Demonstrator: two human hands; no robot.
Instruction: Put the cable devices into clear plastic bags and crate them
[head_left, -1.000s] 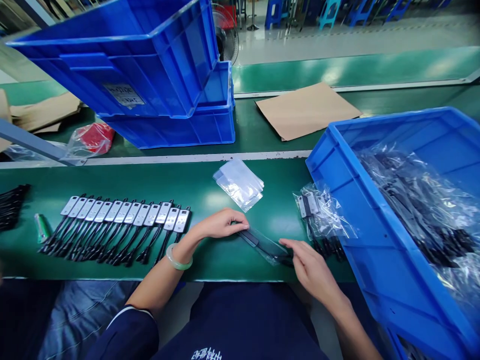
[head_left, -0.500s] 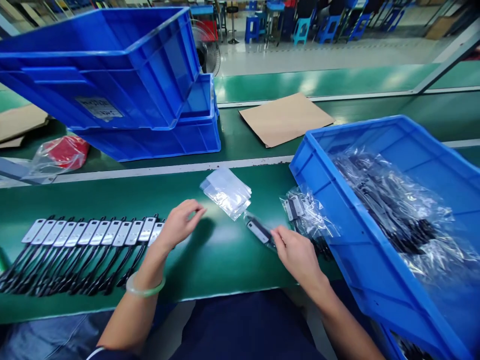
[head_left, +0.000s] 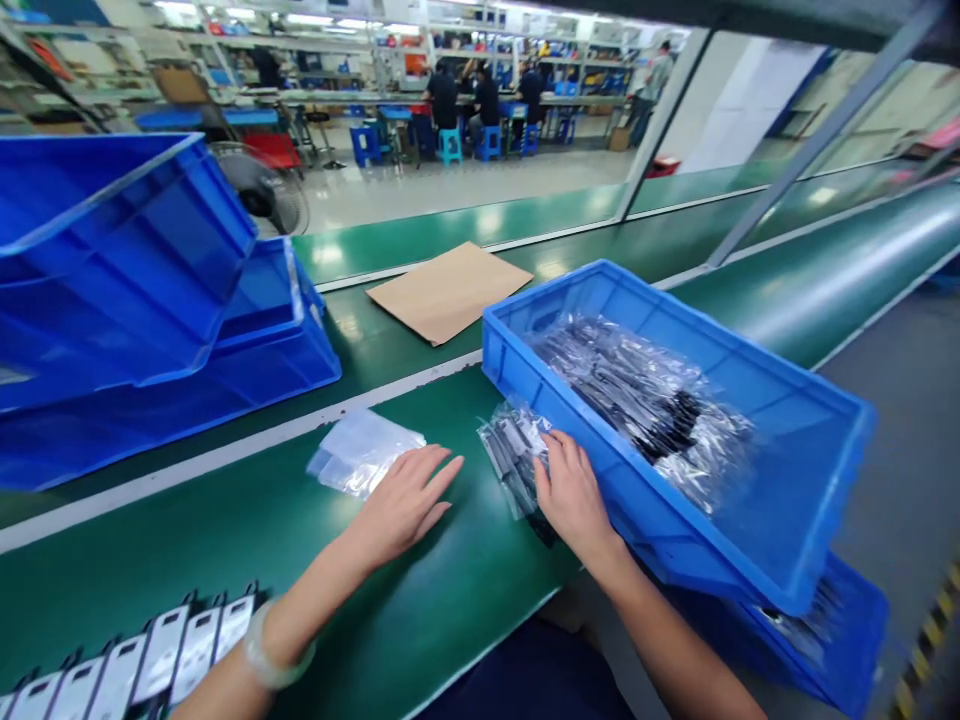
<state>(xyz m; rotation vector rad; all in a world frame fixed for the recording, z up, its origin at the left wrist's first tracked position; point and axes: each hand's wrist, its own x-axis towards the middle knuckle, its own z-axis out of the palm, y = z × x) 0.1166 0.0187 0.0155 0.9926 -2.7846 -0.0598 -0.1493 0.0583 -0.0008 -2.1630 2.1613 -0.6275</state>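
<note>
My right hand point(head_left: 576, 492) is at the right edge of a small pile of bagged cable devices point(head_left: 510, 455), flat grey-and-black pieces with black cables in clear plastic. Its thumb and fingers curl onto that edge. My left hand point(head_left: 409, 505), palm down, has its fingers stretched out and nothing in them. It lies just over the near right corner of a stack of clear plastic bags point(head_left: 360, 455). Unbagged grey cable devices point(head_left: 161, 650) lie in a row at the lower left, partly cut off by the frame.
A blue crate point(head_left: 780, 420) with many bagged devices stands right of the pile, above another blue crate point(head_left: 862, 640). Stacked blue crates point(head_left: 112, 270) fill the left. A cardboard sheet point(head_left: 450, 290) lies beyond the bags. Seated people are far behind.
The view has swung right and up. My right hand has carried a bagged device to the pile beside the crate. My left hand has opened and moved to the plastic bags.
</note>
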